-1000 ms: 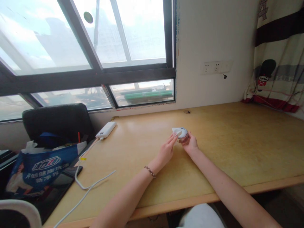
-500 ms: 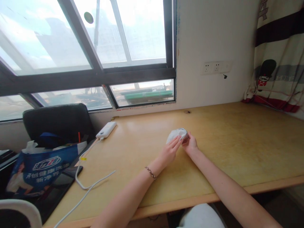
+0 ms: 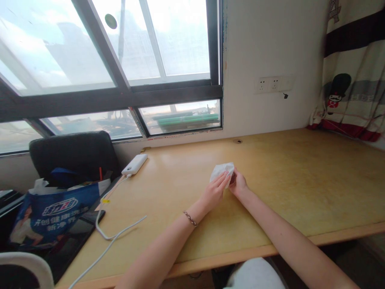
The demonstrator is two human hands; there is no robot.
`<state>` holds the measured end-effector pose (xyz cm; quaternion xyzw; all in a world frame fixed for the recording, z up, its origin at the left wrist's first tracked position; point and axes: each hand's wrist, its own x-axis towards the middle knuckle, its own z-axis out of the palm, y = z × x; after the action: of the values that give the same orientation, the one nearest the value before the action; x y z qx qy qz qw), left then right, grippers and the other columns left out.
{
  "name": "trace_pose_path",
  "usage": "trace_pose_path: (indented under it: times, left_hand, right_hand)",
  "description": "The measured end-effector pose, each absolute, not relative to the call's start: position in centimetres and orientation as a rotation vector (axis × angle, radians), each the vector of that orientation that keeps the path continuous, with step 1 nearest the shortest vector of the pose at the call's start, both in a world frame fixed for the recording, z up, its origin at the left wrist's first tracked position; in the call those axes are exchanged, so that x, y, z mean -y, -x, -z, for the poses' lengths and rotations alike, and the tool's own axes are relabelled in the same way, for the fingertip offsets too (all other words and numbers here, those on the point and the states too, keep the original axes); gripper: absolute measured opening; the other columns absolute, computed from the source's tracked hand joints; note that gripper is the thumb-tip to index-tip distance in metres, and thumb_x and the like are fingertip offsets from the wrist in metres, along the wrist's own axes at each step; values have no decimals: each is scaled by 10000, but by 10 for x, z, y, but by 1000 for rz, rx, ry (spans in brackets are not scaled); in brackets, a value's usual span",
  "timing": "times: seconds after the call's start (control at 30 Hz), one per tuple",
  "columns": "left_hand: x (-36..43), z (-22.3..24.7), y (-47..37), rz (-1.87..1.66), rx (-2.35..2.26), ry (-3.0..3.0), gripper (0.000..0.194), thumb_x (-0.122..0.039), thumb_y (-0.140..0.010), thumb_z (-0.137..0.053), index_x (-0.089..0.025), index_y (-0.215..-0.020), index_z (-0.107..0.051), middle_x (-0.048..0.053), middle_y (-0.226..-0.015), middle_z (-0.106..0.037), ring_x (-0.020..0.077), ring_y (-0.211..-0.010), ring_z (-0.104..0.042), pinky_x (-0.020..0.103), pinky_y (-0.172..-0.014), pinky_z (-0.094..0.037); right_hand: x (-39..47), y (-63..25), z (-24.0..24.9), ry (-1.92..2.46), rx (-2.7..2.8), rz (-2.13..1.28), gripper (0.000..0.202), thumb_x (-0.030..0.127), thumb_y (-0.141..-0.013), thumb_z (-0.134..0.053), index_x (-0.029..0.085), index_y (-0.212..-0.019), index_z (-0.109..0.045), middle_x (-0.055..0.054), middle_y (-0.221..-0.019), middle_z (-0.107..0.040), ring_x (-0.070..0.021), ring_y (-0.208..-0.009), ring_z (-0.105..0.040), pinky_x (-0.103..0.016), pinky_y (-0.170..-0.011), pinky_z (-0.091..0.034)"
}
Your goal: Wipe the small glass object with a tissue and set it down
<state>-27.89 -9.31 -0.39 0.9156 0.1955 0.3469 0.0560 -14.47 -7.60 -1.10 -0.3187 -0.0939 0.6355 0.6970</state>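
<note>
A white, crumpled sheet like tissue or cloth (image 3: 221, 169) is between my hands, above the middle of the wooden table (image 3: 288, 172). My left hand (image 3: 217, 188), with a bracelet on its wrist, has its fingers pressed together on the white sheet. On the other side, my right hand (image 3: 238, 184) curls round a small dark reddish-brown object (image 3: 232, 178), which touches the sheet. The sheet and fingers hide most of that object, so I cannot tell what it is.
A white power bank (image 3: 135, 164) with a white cable (image 3: 104, 235) lies on the table's left side. Beyond the left edge are a black chair (image 3: 73, 152), a blue bag (image 3: 55, 214) and a dark flat device (image 3: 80, 237). Behind the table stands a wall with sockets (image 3: 272, 85).
The white sheet has shifted and now covers more of the dark object, its top corner standing flatter. Both hands have moved slightly left.
</note>
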Motion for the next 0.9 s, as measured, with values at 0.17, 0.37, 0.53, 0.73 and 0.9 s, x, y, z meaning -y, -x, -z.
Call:
trace_pose_path:
  times: [0.17,0.37,0.53,0.73,0.9]
  left_hand:
    - [90,0,280,-1150,-642,-2635,469,-111,-825,-282,-191,-1287,-306,70,-1336,-318,201,-1245,-239,414,-1021,-267]
    - [86,-6,283,-1269,-916,-2130,391,-176,-826,-339,-221,-1202,-440,44,-1212,-484,190,-1120,-428,372,-961,-337]
    - [78,-1,280,-1309,-934,-1587,275,-266,-777,-454,-188,-1003,-589,31,-1010,-614,195,-944,-536,338,-857,-403]
    - [77,9,269,-1107,-685,-853,313,-416,-709,-528,-124,-797,-597,52,-730,-636,172,-653,-586,284,-618,-466]
    - [82,4,270,-970,-537,-649,449,-529,-750,-434,-128,-894,-577,67,-767,-637,182,-696,-606,313,-675,-479]
  right_hand:
    - [80,158,12,724,314,-1522,109,236,-755,-520,169,-694,-579,8,-612,-632,-95,-497,-557,-189,-425,-439]
    - [93,167,2,779,644,-1368,229,337,-732,-546,169,-582,-507,50,-470,-492,-69,-395,-396,-184,-376,-305]
    - [107,165,-10,1019,1214,-827,226,374,-741,-535,199,-601,-507,32,-510,-464,-105,-479,-392,-220,-485,-317]
    - [116,162,-20,1173,1769,-139,179,346,-790,-464,206,-721,-552,-66,-742,-533,-229,-828,-423,-365,-761,-343]
    - [114,162,-21,1145,1857,-46,144,307,-790,-472,238,-838,-588,-62,-894,-561,-242,-964,-386,-412,-865,-312]
